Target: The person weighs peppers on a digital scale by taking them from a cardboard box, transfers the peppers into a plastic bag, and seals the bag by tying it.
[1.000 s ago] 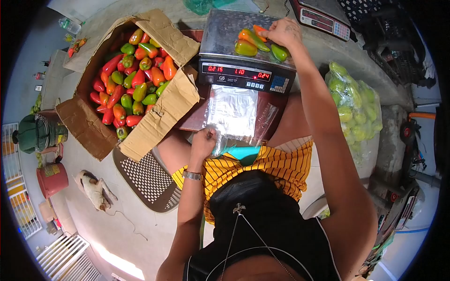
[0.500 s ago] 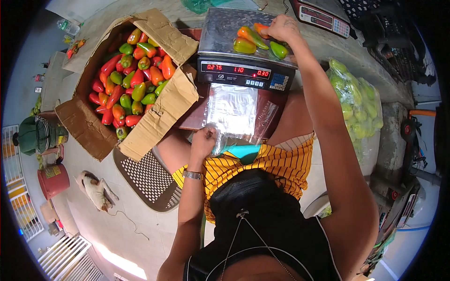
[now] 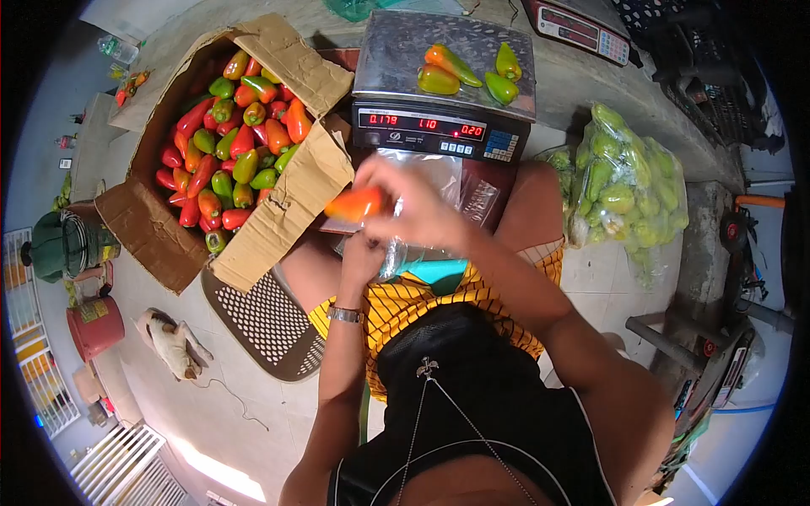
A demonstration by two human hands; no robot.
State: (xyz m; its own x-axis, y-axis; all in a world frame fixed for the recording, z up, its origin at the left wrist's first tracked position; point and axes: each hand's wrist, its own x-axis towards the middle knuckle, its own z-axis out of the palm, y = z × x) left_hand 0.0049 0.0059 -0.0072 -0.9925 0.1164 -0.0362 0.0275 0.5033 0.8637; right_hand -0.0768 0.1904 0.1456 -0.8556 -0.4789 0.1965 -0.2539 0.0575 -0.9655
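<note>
My right hand point(image 3: 422, 211), a little blurred, grips an orange-red pepper point(image 3: 354, 204) just above my left hand point(image 3: 361, 260). The left fingers are closed on a clear plastic bag point(image 3: 392, 260) over my lap. Several green and orange peppers point(image 3: 439, 80) lie on the metal plate of a digital scale point(image 3: 371, 80), whose red display point(image 3: 426, 124) reads 0.179, 1.10 and 0.20. Flat clear plastic bags point(image 3: 439, 173) rest in front of the scale. At the left, an open cardboard box point(image 3: 283, 215) holds many red, orange and green peppers point(image 3: 245, 139).
A plastic sack of pale green vegetables point(image 3: 624, 185) stands at the right. Another scale point(image 3: 582, 34) sits at the upper right. On the left floor lie a small white and brown animal point(image 3: 173, 346) and a thin cord; a red bucket point(image 3: 97, 329) stands nearby.
My right hand has lifted the orange pepper off the scale and brought it down left, over my left hand. The first display reading fell from 0.275 to 0.179. My left hand stays with the bag.
</note>
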